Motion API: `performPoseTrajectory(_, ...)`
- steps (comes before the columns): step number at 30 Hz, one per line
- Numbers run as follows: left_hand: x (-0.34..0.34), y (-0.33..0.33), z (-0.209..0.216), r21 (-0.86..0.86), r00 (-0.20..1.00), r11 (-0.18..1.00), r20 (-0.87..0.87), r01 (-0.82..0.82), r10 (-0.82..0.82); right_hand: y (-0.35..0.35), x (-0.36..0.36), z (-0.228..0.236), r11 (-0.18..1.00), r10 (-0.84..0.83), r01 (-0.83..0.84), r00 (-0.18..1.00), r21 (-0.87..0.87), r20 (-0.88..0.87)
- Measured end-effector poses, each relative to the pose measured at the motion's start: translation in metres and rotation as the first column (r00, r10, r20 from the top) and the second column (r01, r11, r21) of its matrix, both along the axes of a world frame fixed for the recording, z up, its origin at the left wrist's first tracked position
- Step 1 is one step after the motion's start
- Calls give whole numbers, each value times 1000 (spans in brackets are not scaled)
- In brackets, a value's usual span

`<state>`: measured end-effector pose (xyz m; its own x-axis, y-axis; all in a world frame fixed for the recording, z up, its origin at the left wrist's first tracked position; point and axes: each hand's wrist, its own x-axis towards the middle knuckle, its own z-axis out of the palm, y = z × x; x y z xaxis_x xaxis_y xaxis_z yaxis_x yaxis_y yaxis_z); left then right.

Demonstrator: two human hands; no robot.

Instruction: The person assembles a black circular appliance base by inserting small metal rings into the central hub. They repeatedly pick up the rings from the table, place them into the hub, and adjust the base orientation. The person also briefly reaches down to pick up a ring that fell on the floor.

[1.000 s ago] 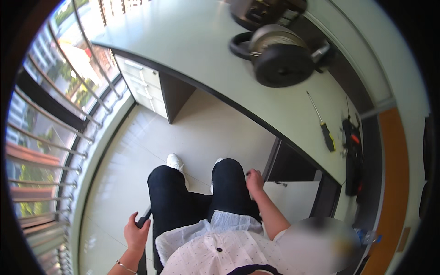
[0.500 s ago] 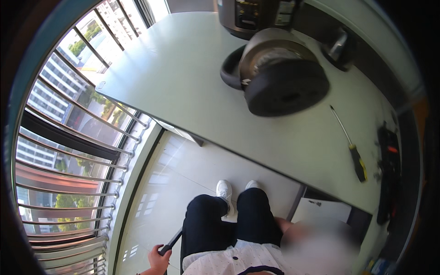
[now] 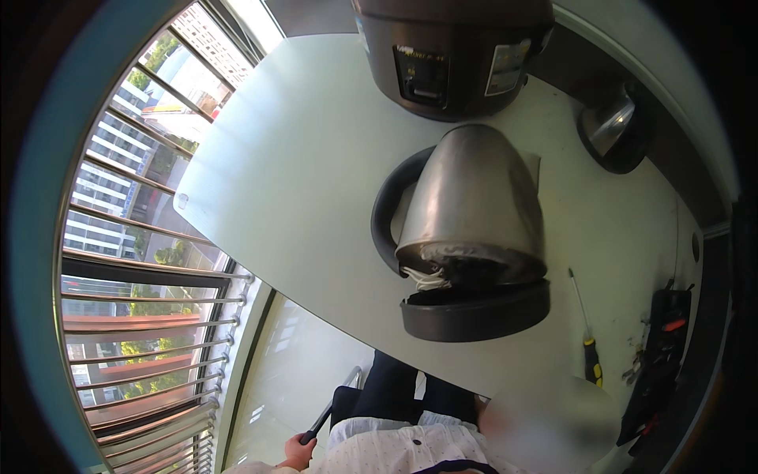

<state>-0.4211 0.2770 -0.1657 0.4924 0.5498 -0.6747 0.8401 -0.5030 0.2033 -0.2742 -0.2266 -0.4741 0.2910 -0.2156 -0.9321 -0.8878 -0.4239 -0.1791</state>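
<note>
Far left, a railing of metal bars [image 3: 158,299] is seen, with buildings [image 3: 110,213] visible behind it. Near side, left of centre, a slanting bar [image 3: 330,409] is grasped by the left hand [image 3: 298,452], fingers wrapped around its dark grip, below desk level and beside the dark trousers [image 3: 399,400]. A pale shirt [image 3: 387,457] with small dots is seen just to the right. Most of the middle is taken up by the pale desk [image 3: 308,158]. Near its centre a metal kettle [image 3: 478,189] is placed, seemingly laid on its side, black handle [image 3: 385,213] turned left, spout turned right. Its bottom is faced to the near side; the black base [image 3: 478,314] is parted from the body, and pale wires [image 3: 426,278] are exposed in the gap's left part. Just beyond, a dark brown cooker [image 3: 462,67] is set. Right hand is not shown, state cannot be told; a blurred patch [image 3: 549,423] is seen at near right. Farther right, a yellow-and-black screwdriver [image 3: 592,359] is laid, tip pointed far; a silver-and-black item [image 3: 616,142] is placed at far right, kind unclear. Rightmost, a black tool pouch [image 3: 655,363] with red parts is left along the desk's side.
</note>
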Motion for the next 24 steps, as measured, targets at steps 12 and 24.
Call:
performPoseTrajectory(12,105,-45,-29,1,999,1000,44,11,-11,-27,24,14,999,-15,14,999,29,33)
performPoseTrajectory(24,166,-81,-5,46,997,998,72,34,-38,-50,25,-45,954,-163,100,964,283,208)
